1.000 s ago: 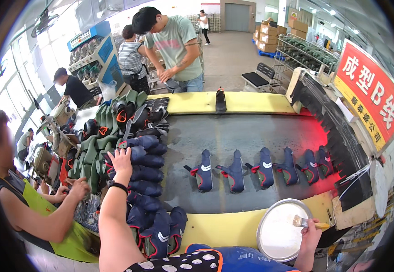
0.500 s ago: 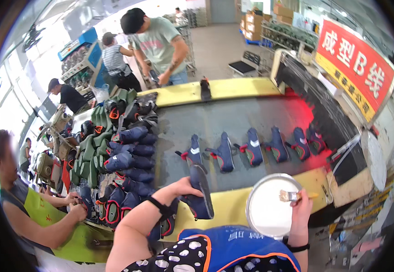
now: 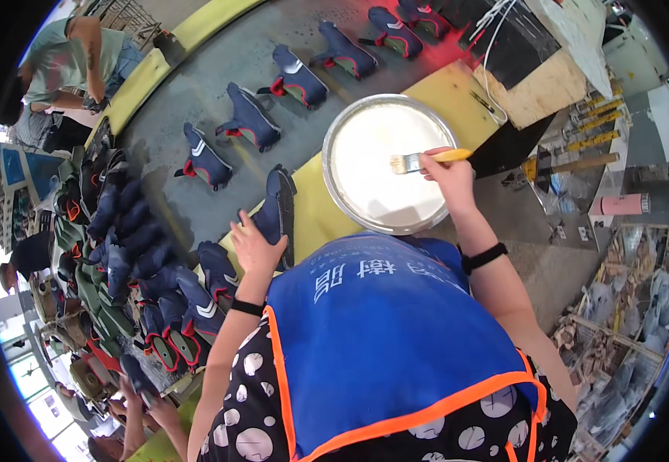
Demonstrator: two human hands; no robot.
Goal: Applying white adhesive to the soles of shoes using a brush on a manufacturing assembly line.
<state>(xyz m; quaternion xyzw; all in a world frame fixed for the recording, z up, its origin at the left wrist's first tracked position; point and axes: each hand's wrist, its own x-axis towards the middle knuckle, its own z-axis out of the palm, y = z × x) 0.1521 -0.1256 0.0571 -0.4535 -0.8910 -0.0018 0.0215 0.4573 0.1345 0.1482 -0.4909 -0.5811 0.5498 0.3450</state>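
My right hand [image 3: 451,179] grips a flat paintbrush [image 3: 451,155] by its yellow handle. Its pale bristles are over a round metal basin [image 3: 330,171] of white liquid; whether they touch the liquid I cannot tell. Fingers spread, my left hand [image 3: 254,248] is beside a dark navy shoe [image 3: 276,206] on the yellow table edge [image 3: 313,202], not wrapped round it. Beyond, a row of similar navy shoes with red trim, among them one with white stripes [image 3: 209,160], lies on the grey conveyor belt [image 3: 166,138].
Many navy and green shoes [image 3: 119,254] are piled at the left. A co-worker's hands [image 3: 145,404] hold a dark shoe at lower left; another person [image 3: 80,61] stands across the belt. A white cable [image 3: 491,69] hangs at upper right. A pink cylinder [image 3: 619,204] and racks stand at right.
The head view has turned and tilted down. My left hand has let go of the navy shoe, which now rests on the yellow edge. My right hand still holds the brush over the basin.
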